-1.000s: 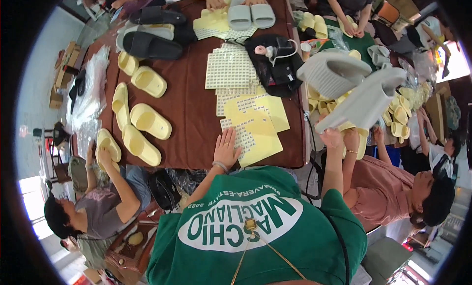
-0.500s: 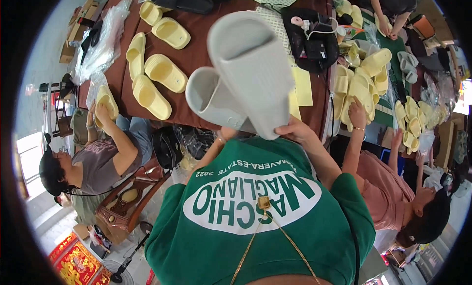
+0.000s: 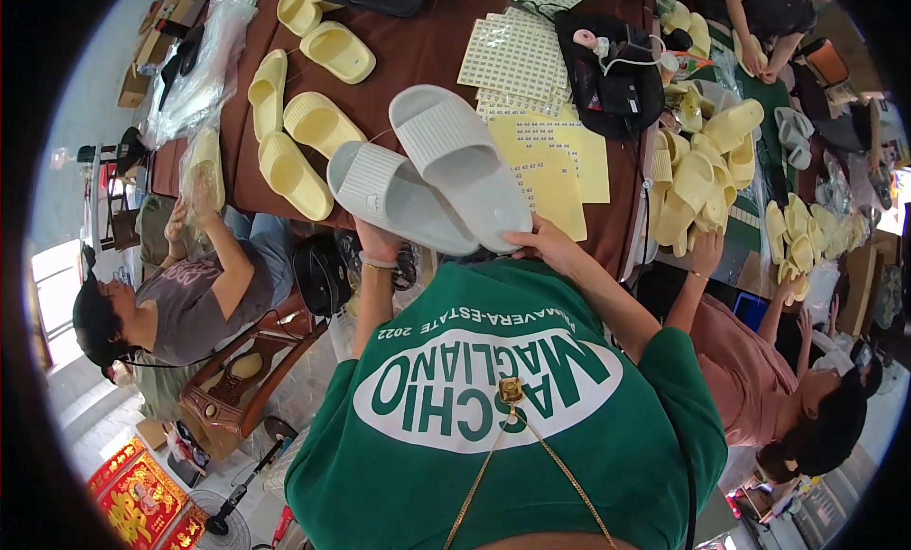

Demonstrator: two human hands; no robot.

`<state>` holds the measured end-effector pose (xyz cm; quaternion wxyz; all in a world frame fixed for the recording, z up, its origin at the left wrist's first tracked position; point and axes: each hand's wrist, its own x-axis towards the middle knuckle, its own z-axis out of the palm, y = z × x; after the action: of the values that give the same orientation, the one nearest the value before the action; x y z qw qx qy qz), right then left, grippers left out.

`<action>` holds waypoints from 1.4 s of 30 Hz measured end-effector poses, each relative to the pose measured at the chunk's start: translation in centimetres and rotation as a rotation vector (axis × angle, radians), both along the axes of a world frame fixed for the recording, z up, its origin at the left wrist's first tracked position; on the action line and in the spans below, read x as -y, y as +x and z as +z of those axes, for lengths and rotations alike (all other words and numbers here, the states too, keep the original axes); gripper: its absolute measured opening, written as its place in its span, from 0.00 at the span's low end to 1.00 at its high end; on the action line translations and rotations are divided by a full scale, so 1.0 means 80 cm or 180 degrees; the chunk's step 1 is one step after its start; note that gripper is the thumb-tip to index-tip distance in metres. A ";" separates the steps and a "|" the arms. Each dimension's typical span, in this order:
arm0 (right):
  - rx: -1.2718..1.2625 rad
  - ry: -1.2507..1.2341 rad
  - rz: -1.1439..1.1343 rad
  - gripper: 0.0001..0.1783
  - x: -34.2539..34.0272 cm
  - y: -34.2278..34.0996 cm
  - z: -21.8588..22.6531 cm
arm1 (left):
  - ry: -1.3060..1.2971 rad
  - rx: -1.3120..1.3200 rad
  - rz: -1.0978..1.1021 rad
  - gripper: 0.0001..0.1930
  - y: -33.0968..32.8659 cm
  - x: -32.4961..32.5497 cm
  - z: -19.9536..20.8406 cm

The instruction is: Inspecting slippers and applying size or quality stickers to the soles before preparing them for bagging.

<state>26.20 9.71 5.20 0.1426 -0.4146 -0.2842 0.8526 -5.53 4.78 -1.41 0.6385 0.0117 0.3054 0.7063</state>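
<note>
Two grey slide slippers are held up above the near edge of the table. My right hand (image 3: 539,243) pinches the heel end of the right grey slipper (image 3: 465,170), its toe pointing away from me. Beneath the left grey slipper (image 3: 394,194), my left hand (image 3: 377,241) grips its side; part of those fingers is hidden behind the sole. The slippers overlap at their heels, ribbed straps facing up. Just left of them, several pale yellow slippers (image 3: 292,177) lie on the brown tablecloth (image 3: 399,66).
Sticker sheets (image 3: 517,56) and a black bag (image 3: 607,85) lie beyond the slippers. On the right is a pile of yellow slippers (image 3: 702,185), with a co-worker's hand (image 3: 705,253) beside it. Another co-worker at left handles a bagged slipper (image 3: 202,170). Clear plastic bags (image 3: 204,66) lie at far left.
Both grey slippers have been lowered and tilted, so their ribbed straps now show. My left hand has come up under the left one. The left co-worker's yellow slipper is now inside plastic.
</note>
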 end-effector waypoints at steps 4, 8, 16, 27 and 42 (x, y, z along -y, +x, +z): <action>0.0190 0.0186 -0.0089 0.30 0.009 0.005 -0.020 | -0.0484 -0.0823 -0.0050 0.36 -0.013 -0.018 -0.011; 0.0545 0.0571 0.0096 0.30 0.015 0.013 -0.036 | -0.1983 -0.1062 -0.0050 0.41 0.004 -0.026 0.025; 0.2890 0.2809 0.1413 0.23 -0.004 0.041 -0.005 | -0.1404 -0.5910 0.0154 0.29 0.011 -0.007 0.003; 0.3328 0.4499 -0.0318 0.06 -0.137 0.066 -0.077 | -0.0664 -0.6337 0.0100 0.32 0.032 -0.034 0.022; 0.4255 0.5274 0.0211 0.06 -0.152 0.057 -0.093 | -0.0282 -0.7217 -0.0848 0.31 0.054 -0.104 0.046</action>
<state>30.79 21.87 -2.23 0.1720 -0.5642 -0.8075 -0.0040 -1.17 13.08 2.28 0.0650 0.6523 0.7269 0.2044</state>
